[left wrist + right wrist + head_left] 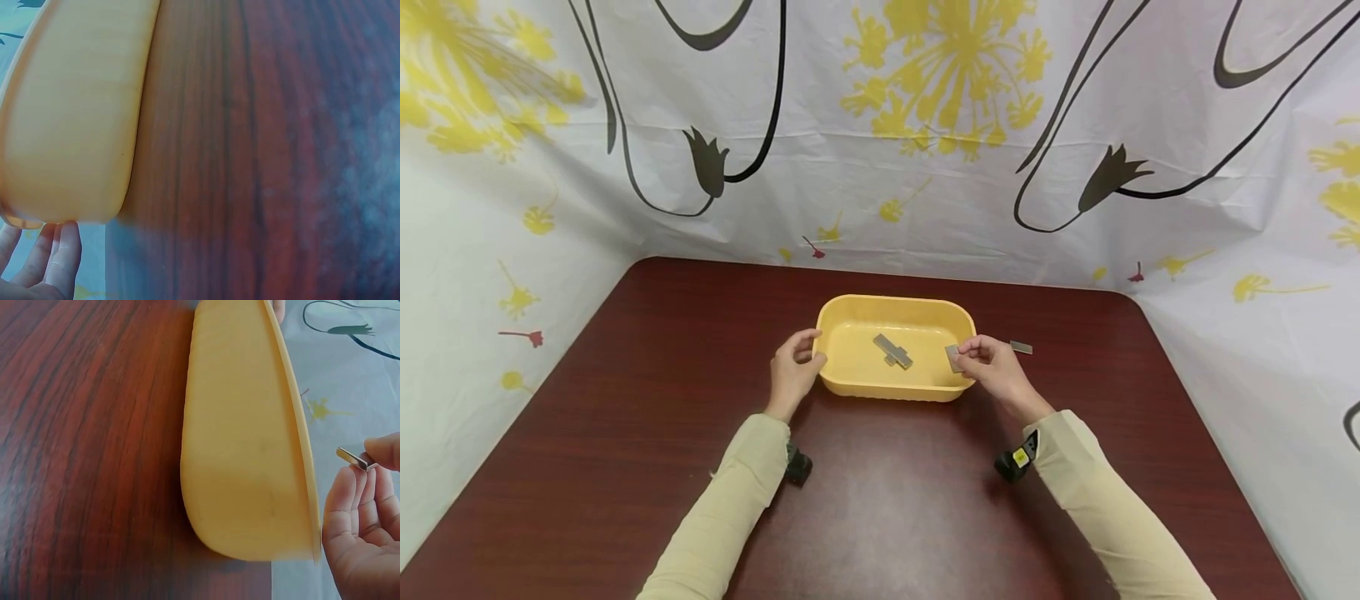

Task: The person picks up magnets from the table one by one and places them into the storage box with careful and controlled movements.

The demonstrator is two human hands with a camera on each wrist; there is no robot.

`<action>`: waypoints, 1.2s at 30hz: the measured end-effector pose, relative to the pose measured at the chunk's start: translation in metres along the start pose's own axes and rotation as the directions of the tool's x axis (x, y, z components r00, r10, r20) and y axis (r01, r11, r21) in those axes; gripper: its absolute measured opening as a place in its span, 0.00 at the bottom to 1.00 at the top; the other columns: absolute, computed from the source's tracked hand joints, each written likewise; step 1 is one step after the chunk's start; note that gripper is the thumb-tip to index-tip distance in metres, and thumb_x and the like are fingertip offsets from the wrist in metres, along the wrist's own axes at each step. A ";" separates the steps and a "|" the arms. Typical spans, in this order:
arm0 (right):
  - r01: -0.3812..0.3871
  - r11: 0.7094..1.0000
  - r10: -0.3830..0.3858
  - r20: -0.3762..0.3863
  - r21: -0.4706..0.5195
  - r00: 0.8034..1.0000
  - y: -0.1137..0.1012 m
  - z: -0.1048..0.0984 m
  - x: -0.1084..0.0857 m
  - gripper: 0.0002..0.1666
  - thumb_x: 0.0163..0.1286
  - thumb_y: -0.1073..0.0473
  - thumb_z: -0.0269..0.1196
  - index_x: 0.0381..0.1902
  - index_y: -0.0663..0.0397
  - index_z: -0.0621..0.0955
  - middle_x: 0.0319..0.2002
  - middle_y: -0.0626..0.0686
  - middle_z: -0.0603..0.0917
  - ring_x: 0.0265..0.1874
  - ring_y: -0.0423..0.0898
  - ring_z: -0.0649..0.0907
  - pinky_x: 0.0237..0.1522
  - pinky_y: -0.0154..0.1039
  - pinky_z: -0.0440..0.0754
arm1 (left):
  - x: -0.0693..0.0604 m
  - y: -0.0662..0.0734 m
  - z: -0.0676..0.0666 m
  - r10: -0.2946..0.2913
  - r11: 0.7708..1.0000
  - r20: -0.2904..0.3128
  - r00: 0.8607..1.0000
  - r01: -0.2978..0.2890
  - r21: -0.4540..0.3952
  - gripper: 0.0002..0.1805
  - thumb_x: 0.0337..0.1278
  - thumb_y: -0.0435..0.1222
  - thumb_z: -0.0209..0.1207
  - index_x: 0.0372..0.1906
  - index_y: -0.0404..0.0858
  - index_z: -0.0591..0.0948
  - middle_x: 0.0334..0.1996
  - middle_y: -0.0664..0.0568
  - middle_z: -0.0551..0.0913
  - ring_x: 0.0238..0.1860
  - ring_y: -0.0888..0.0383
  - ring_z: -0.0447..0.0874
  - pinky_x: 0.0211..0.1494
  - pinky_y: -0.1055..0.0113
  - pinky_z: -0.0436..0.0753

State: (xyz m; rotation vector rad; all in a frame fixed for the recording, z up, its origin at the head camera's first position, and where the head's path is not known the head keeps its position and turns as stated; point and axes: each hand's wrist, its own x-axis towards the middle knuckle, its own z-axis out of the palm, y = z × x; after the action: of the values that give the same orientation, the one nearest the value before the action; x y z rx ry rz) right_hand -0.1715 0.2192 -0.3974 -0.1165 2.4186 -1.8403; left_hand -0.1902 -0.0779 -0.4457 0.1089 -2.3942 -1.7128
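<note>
A shallow yellow plastic tray (850, 387) stands on the table, wide side toward me. At its left end my left hand (793, 371) touches the wall with fingertips and thumb. In the left wrist view, the left fingers (67, 256) lie fairly straight against that end. My right hand (996, 371) pinches a small flat grey metal plate (952, 358) between thumb and fingers, above the tray's right end. From the right wrist view, the plate (352, 459) looks thin and shiny. Inside the tray, a longer grey strip (892, 351) lies across a smaller piece (890, 361).
Another grey metal piece (1021, 347) lies on the dark red-brown table (880, 483), just right of the tray beyond my right hand. A white cloth (820, 200) with yellow and grey flowers hangs behind the table and at its sides.
</note>
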 end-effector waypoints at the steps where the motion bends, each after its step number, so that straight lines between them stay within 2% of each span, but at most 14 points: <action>1: 0.001 1.000 -0.001 -0.004 0.006 1.000 0.000 0.001 0.001 0.13 0.59 0.66 0.59 0.38 0.72 0.72 0.29 0.53 0.76 0.25 0.38 0.78 0.30 0.32 0.77 | 0.000 0.000 0.000 0.000 1.000 0.000 1.000 0.000 -0.001 0.19 0.41 0.30 0.56 0.45 0.42 0.79 0.41 0.47 0.80 0.39 0.53 0.79 0.38 0.61 0.78; 7: 0.002 1.000 -0.002 -0.016 0.012 1.000 -0.002 0.008 0.005 0.12 0.58 0.67 0.59 0.37 0.71 0.72 0.29 0.53 0.75 0.26 0.38 0.77 0.30 0.32 0.78 | 0.000 -0.002 0.001 -0.003 1.000 0.000 1.000 0.003 -0.001 0.19 0.41 0.30 0.56 0.45 0.42 0.79 0.40 0.47 0.80 0.39 0.53 0.79 0.37 0.62 0.78; 13: 0.001 1.000 -0.001 -0.025 0.019 1.000 -0.003 0.014 0.009 0.12 0.59 0.66 0.59 0.38 0.70 0.72 0.29 0.53 0.75 0.25 0.39 0.77 0.33 0.37 0.79 | 0.000 -0.001 0.001 -0.012 1.000 0.005 1.000 0.012 -0.005 0.20 0.41 0.30 0.56 0.46 0.42 0.78 0.41 0.47 0.80 0.40 0.53 0.79 0.38 0.61 0.78; 22: 0.009 0.994 -0.003 -0.056 0.112 0.998 -0.001 0.025 0.018 0.10 0.58 0.68 0.59 0.35 0.70 0.71 0.27 0.49 0.75 0.26 0.37 0.77 0.30 0.31 0.78 | 0.000 0.000 0.000 -0.008 1.000 0.007 1.000 0.008 0.004 0.20 0.41 0.30 0.56 0.47 0.42 0.78 0.42 0.46 0.80 0.40 0.53 0.79 0.38 0.61 0.78; 29: -0.003 0.993 0.011 -0.067 0.121 0.998 -0.001 0.032 0.022 0.10 0.59 0.67 0.58 0.36 0.69 0.72 0.26 0.49 0.74 0.27 0.38 0.76 0.33 0.35 0.78 | 0.001 -0.001 0.001 -0.014 1.000 0.007 1.000 0.013 0.006 0.19 0.42 0.31 0.56 0.46 0.42 0.78 0.41 0.47 0.80 0.40 0.53 0.79 0.37 0.61 0.78; 36: -0.025 0.991 0.035 -0.077 0.129 0.996 -0.003 0.038 0.026 0.10 0.60 0.67 0.58 0.37 0.68 0.72 0.28 0.50 0.74 0.28 0.40 0.75 0.33 0.33 0.78 | 0.001 0.000 0.001 -0.012 1.000 0.009 1.000 0.012 0.001 0.19 0.42 0.31 0.56 0.46 0.42 0.78 0.41 0.47 0.80 0.40 0.54 0.79 0.37 0.61 0.78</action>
State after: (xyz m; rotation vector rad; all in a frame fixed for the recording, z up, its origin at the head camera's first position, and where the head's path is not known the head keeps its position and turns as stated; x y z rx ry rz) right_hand -0.1928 0.1791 -0.4054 0.0030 2.3301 -2.0164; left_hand -0.1911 -0.0777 -0.4463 0.1162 -2.4063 -1.7208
